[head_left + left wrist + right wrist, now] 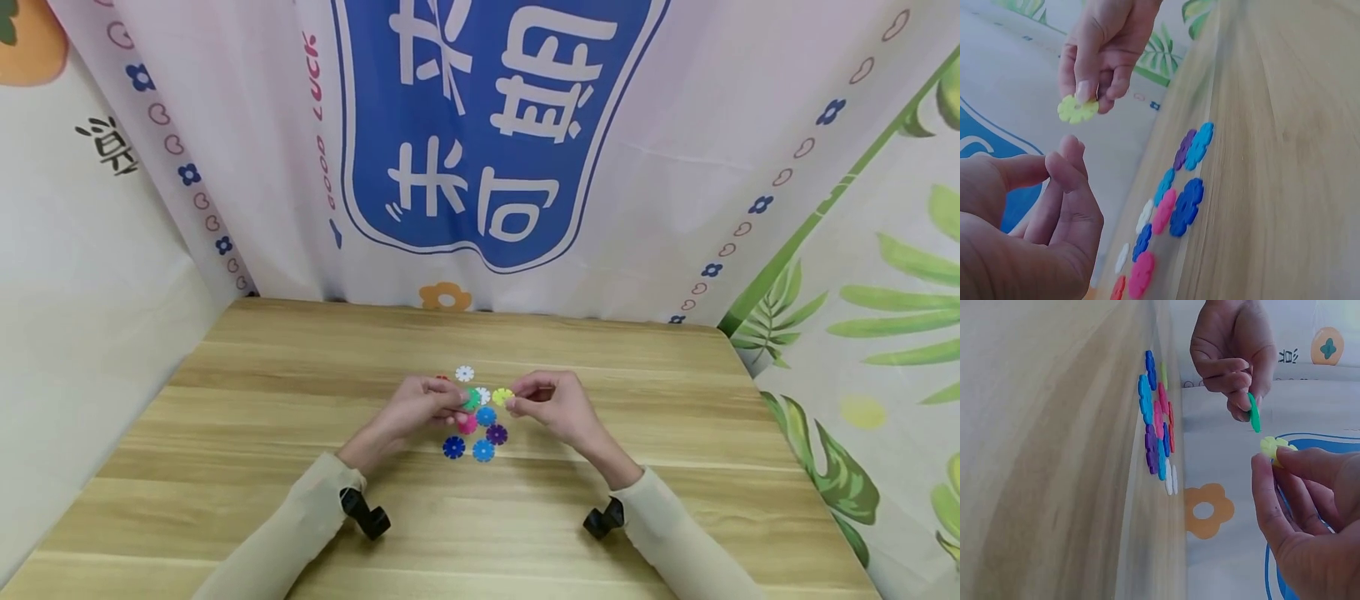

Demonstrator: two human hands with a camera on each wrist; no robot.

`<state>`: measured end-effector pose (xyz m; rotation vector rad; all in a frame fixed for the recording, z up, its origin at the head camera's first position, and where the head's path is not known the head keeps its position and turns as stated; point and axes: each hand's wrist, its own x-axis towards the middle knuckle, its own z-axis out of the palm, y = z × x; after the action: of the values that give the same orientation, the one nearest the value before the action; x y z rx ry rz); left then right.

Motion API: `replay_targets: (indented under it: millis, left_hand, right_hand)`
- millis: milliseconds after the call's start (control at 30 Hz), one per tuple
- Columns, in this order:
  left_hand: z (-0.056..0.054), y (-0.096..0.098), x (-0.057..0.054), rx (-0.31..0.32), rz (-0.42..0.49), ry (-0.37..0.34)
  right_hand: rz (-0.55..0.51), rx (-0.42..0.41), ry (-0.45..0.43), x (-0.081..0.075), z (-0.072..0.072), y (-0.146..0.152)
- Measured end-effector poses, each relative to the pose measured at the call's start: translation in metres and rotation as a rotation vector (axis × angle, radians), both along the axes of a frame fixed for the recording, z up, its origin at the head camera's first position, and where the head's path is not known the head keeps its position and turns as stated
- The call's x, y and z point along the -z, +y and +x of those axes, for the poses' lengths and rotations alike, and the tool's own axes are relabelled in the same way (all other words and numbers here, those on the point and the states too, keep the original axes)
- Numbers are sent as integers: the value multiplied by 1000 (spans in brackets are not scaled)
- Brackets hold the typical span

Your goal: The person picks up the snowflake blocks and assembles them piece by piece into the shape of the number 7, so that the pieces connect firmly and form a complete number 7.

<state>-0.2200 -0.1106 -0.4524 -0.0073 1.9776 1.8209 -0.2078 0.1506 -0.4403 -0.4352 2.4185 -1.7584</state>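
Between thumb and fingers my left hand (424, 407) pinches a green notched plastic disc (1254, 413). My right hand (553, 405) pinches a yellow notched disc (1077, 109) by its edge. Both discs are held up above the table, facing each other with a small gap between them. In the left wrist view the green disc is hidden by the left fingers. Below the hands lie several similar discs, among them a purple disc (497, 434), a light blue disc (483, 451), a dark blue disc (453, 447) and a white disc (465, 373).
The discs lie flat in a loose cluster on the wooden table (300, 350). A printed curtain (645, 192) hangs along the table's far edge, with more patterned cloth at both sides. Each wrist bears a black camera mount (366, 515).
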Motion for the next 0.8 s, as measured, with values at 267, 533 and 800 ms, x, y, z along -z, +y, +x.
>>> replay_targets:
  millis: [267, 533, 800]
  left_hand:
    - [2, 9, 2, -14, 79, -64]
    - [3, 14, 2, -32, 118, -85]
    - [6, 18, 0, -24, 142, -119]
  right_hand:
    - [-14, -34, 40, 5, 2, -2]
    - [-12, -33, 36, 7, 1, -3]
    - [9, -30, 53, 9, 1, -4]
